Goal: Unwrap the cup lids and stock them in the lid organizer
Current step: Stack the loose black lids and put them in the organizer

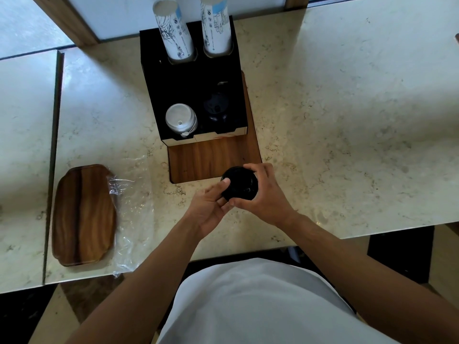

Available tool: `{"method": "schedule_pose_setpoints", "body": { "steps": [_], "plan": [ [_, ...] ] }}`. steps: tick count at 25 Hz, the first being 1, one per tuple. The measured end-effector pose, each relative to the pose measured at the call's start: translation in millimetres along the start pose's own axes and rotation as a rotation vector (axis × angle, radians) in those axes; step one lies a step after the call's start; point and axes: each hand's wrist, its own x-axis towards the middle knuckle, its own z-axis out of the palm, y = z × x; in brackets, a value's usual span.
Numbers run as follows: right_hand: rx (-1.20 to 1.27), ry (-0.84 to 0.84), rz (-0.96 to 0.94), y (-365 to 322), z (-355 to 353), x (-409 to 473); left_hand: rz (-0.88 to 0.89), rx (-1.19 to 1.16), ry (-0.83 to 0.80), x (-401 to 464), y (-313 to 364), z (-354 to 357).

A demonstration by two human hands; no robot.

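Both my hands hold a stack of black cup lids [240, 182] just above the counter, in front of the black lid organizer [183, 88]. My left hand [211, 207] supports the stack from below and the left, thumb on its top. My right hand [263, 192] wraps it from the right. The organizer's front left slot holds white lids [179, 118]. Its front right slot holds black lids [216, 106]. Clear plastic wrap [131, 209] lies crumpled on the counter to the left.
Two stacks of paper cups [173, 31] stand in the organizer's back slots. The organizer rests on a wooden board [211, 157]. A wooden tray [83, 214] lies at the left, next to the wrap. The marble counter's [347, 120] front edge runs just below my forearms.
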Motion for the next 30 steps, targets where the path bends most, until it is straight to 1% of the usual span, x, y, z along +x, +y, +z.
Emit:
{"method": "schedule_pose_setpoints", "body": {
  "steps": [2,4,5,8,9,14,18,22,27,30],
  "plan": [
    [0.022,-0.03,0.033,-1.6,4.4,-0.4,0.042,0.035,0.057,0.2,0.0,-2.0],
    [0.109,-0.065,0.105,-4.5,6.4,1.0,0.068,0.025,0.091,1.0,-0.4,-6.2],
    [0.199,-0.084,0.165,-6.6,6.2,2.9,0.072,0.012,0.096,0.4,0.7,-8.7],
    [0.602,-0.11,0.401,-7.8,2.4,13.3,0.076,0.006,0.085,-1.7,5.4,-17.9],
    [0.659,-0.108,0.443,-8.5,0.1,16.7,0.079,0.005,0.081,-2.2,7.1,-20.8],
    [0.664,-0.149,0.434,-14.0,-2.4,23.9,0.088,0.029,0.067,-2.9,13.6,-30.0],
    [0.6,-0.111,0.428,-19.9,0.2,33.7,0.082,0.112,0.078,-0.3,18.1,-33.6],
    [0.574,-0.096,0.405,-21.6,4.1,39.8,0.111,0.133,0.08,3.9,25.5,-36.5],
    [0.587,-0.057,0.403,-20.0,6.4,49.6,0.169,0.235,0.192,11.6,31.3,-36.5],
    [0.558,-0.014,0.395,-21.9,6.8,59.0,0.225,0.317,0.225,20.8,40.1,-31.9]
  ]
}}
